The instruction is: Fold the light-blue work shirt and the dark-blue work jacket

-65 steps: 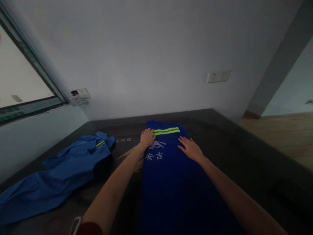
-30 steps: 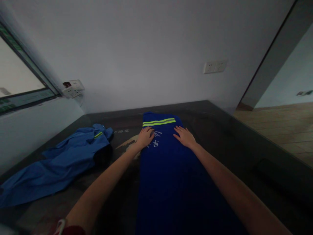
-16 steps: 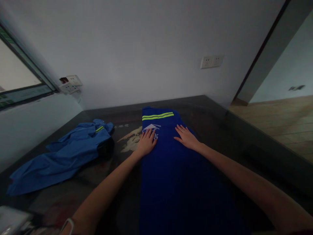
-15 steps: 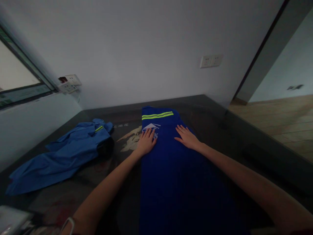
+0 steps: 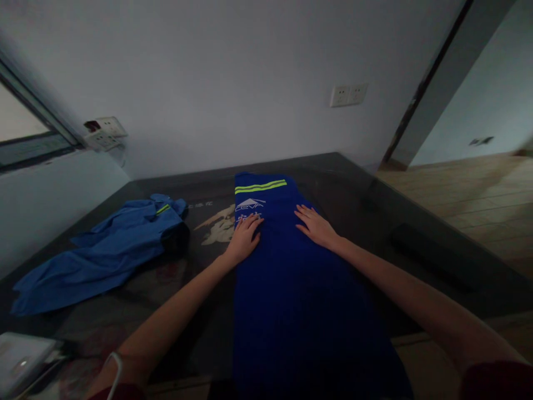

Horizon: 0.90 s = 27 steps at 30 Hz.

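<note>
A dark blue work garment [image 5: 283, 266] lies folded lengthwise on the dark table [image 5: 320, 166], its near end reaching the bottom of the view. Across its far end runs a yellow-green reflective stripe, with white lettering below it. My left hand [image 5: 245, 236] rests flat on the left edge, partly over the lettering, fingers extended. On the right edge my right hand [image 5: 315, 225] lies palm down with its fingers spread. Neither hand grips the cloth. To the left, a lighter blue garment [image 5: 108, 250] lies crumpled, with a short yellow-green stripe.
Behind the table rises a pale wall with a double socket [image 5: 348, 95]. More sockets [image 5: 104, 133] sit at the left corner beside a window. A long dark object [image 5: 428, 255] lies at the table's right. A white box-like item [image 5: 25, 358] stands at lower left.
Both hands have slid slightly toward me along the garment, and more of the white lettering shows. The camera view has shifted a little.
</note>
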Tool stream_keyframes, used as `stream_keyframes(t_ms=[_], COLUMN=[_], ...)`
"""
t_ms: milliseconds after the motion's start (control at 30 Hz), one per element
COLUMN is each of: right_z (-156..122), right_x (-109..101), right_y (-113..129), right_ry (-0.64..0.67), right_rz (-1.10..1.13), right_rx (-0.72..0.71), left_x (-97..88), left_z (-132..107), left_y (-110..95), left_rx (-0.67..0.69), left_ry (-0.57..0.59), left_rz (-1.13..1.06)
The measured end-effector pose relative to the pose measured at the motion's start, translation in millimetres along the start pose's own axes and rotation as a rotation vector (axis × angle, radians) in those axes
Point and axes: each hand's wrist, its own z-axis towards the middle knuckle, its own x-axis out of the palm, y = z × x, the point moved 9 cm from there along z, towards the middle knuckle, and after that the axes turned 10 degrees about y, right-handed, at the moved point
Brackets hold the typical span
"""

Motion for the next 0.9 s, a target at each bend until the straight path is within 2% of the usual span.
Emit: stream_keyframes(t_ms=[133, 233, 400, 633, 767, 900], right_z=[-43.6, -69.5, -83.3, -82.5, -81.8, -90.7], right_x=[5.7, 12.6, 17.6, 20.7, 18.2, 6.6], right_y=[26.3, 29.7, 18.6, 16.0, 15.3, 24.0], right_ry=[0.075, 0.14, 0.182, 0.17, 0.169, 0.183], right_rz=[0.053, 0.076, 0.062, 0.043, 0.068, 0.115], right_rx=[-0.08, -0.1, -0.137, -0.14, -0.13, -0.121], left_x=[6.7, 15.8, 27.2, 27.6, 19.4, 3.9], left_z=[-47.0, -69.1, -72.9, -72.0, -77.3, -97.3], left_y=[-40.8, -56.3, -57.7, -57.9, -63.1, -82.4], left_rx=[0.15, 0.207, 0.218, 0.2, 0.241, 0.332], left_ry=[0.148, 0.22, 0.255, 0.25, 0.228, 0.241], left_rz=[-0.024, 0.018, 0.093, 0.102, 0.015, -0.075])
